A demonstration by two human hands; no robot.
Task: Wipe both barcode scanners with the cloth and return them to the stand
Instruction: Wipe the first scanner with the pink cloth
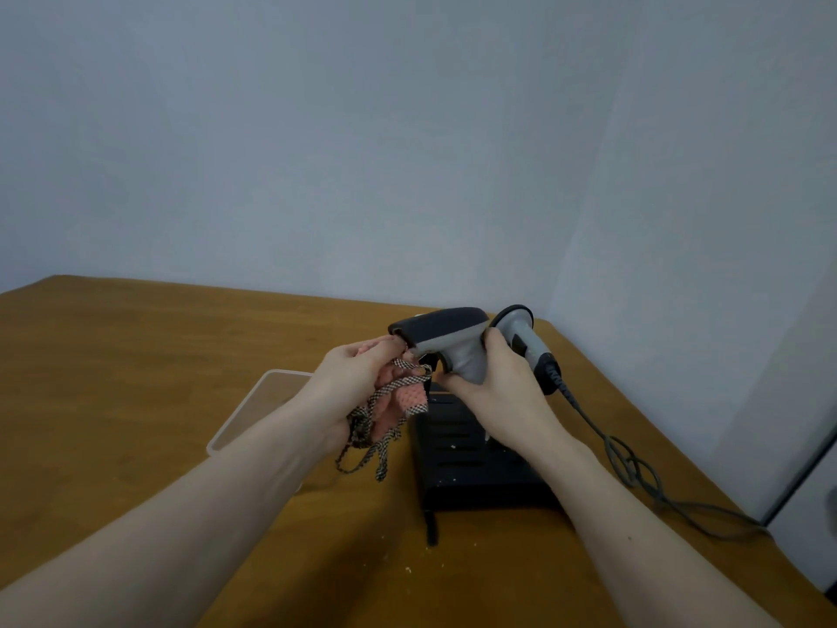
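While the right hand (491, 383) is curling its fingers round the smooth grey handle of the first scanner (446, 342) at frame centre, the left hand (351, 378) is gripping the bunched pink cloth (398, 401) with checked edging and pressing it to the scanner's dark nose. Judging by this, wiping is underway on one unit; the corded second scanner (521, 337), just right of it, is apparently waiting by the slotted black stand (457, 451) below.
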